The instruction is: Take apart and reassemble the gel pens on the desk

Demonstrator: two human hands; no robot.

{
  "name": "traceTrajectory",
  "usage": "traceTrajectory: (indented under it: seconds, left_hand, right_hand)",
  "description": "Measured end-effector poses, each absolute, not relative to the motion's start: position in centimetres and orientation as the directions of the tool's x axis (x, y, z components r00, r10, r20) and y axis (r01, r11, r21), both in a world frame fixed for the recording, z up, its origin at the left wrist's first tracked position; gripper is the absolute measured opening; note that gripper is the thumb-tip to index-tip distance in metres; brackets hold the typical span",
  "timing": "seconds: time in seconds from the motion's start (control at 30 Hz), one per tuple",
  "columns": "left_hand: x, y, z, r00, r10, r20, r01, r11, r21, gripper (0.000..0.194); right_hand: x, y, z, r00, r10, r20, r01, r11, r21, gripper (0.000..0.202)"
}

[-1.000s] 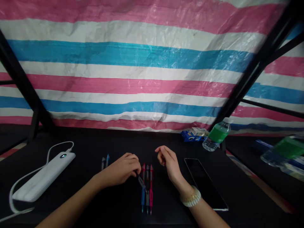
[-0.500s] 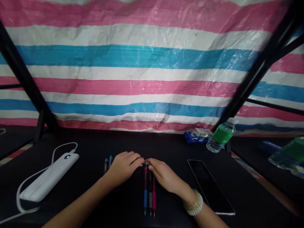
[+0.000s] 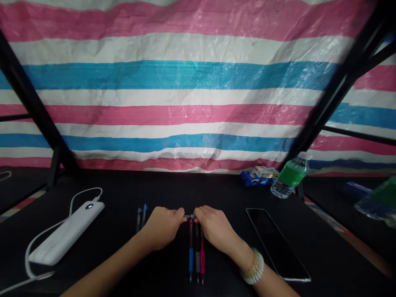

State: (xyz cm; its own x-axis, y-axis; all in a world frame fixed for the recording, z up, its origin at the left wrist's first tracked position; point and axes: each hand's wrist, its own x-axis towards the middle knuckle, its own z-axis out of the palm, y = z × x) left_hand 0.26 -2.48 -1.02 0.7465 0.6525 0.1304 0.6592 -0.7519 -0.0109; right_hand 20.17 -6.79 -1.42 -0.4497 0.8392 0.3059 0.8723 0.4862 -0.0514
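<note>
My left hand (image 3: 165, 227) is closed in a fist, thumb toward the right. My right hand (image 3: 215, 226), with a pale beaded bracelet on the wrist, has its fingers pinched together. Between them shows a short stretch of a slim silver-grey pen (image 3: 189, 216), held crosswise by both hands; the rest is hidden in the fingers. Just below lie a blue-grip pen (image 3: 191, 259), a grey-grip pen (image 3: 197, 260) and a pink-grip pen (image 3: 202, 260), side by side, their upper ends near my fingers. Left of my left hand are a dark pen (image 3: 138, 218) and a blue pen (image 3: 144, 214), partly covered.
A white power bank (image 3: 69, 233) with a white cable (image 3: 46, 231) lies at left on the black table (image 3: 123, 185). At right lies a phone (image 3: 276, 243). Behind it are a green-labelled bottle (image 3: 290, 178) and small blue packs (image 3: 253, 178). A striped sheet (image 3: 185, 95) hangs behind.
My left fingers have curled from loosely extended into a fist around the pen. My right fingers are bent more tightly, and more of the pen shows between the hands.
</note>
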Motion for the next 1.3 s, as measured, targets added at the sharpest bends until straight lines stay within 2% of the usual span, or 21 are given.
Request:
traceTrajectory:
  seconds: [0.13,0.2,0.3,0.37,0.47,0.57,0.63,0.8,0.97,1.13,1.3]
  left_hand:
    - [-0.3,-2.2,-0.7,0.738,0.669,0.094,0.662,-0.744,0.092,0.04]
    - [-0.5,-2.0,-0.9,0.73,0.673,0.119,0.664,-0.74,0.11,0.039]
    - [-0.7,-1.6,-1.2,0.727,0.653,0.211,0.659,-0.751,0.053,0.03]
    - [-0.9,-1.4,-1.3,0.736,0.622,0.266,0.646,-0.763,-0.001,0.027]
    - [-1.1,-1.2,-1.4,0.744,0.587,0.319,0.635,-0.771,-0.061,0.026]
    - [-1.2,-1.1,-1.6,0.744,0.566,0.354,0.629,-0.773,-0.086,0.026]
    - [-1.2,-1.0,-1.7,0.745,0.556,0.368,0.625,-0.775,-0.094,0.025]
    - [-1.1,-1.2,-1.7,0.745,0.537,0.394,0.617,-0.78,-0.103,0.023]
    - [-1.2,-1.3,-1.6,0.737,0.543,0.402,0.623,-0.776,-0.095,0.022]
    - [-1.1,-1.2,-1.6,0.738,0.542,0.401,0.621,-0.779,-0.09,0.023]
    - [-1.1,-1.2,-1.5,0.733,0.549,0.402,0.621,-0.781,-0.066,0.024]
  right_hand:
    - [20.2,-6.8,-1.3,-0.482,0.8,0.357,0.858,0.513,0.007,0.015]
    - [20.4,-6.9,-1.2,-0.465,0.791,0.397,0.85,0.525,-0.051,0.014]
    - [20.8,-6.8,-1.1,-0.333,0.836,0.436,0.81,0.491,-0.322,0.017]
    - [21.1,-6.6,-1.3,-0.238,0.891,0.386,0.753,0.421,-0.507,0.025]
    - [21.2,-6.0,-1.8,-0.174,0.947,0.27,0.637,0.317,-0.703,0.038]
    - [21.3,-5.5,-2.3,-0.133,0.958,0.254,0.506,0.286,-0.814,0.019]
    - [21.4,-5.3,-2.5,-0.109,0.96,0.256,0.431,0.278,-0.858,0.014]
    - [21.7,-5.0,-2.9,-0.109,0.984,0.141,0.377,0.172,-0.91,0.042]
    - [21.7,-4.9,-2.7,-0.106,0.986,0.126,0.295,0.152,-0.943,0.024]
    - [21.7,-4.9,-2.9,-0.153,0.987,0.051,0.276,0.092,-0.957,0.041]
    - [21.6,-4.9,-2.6,-0.149,0.989,0.019,0.185,0.047,-0.982,0.033]
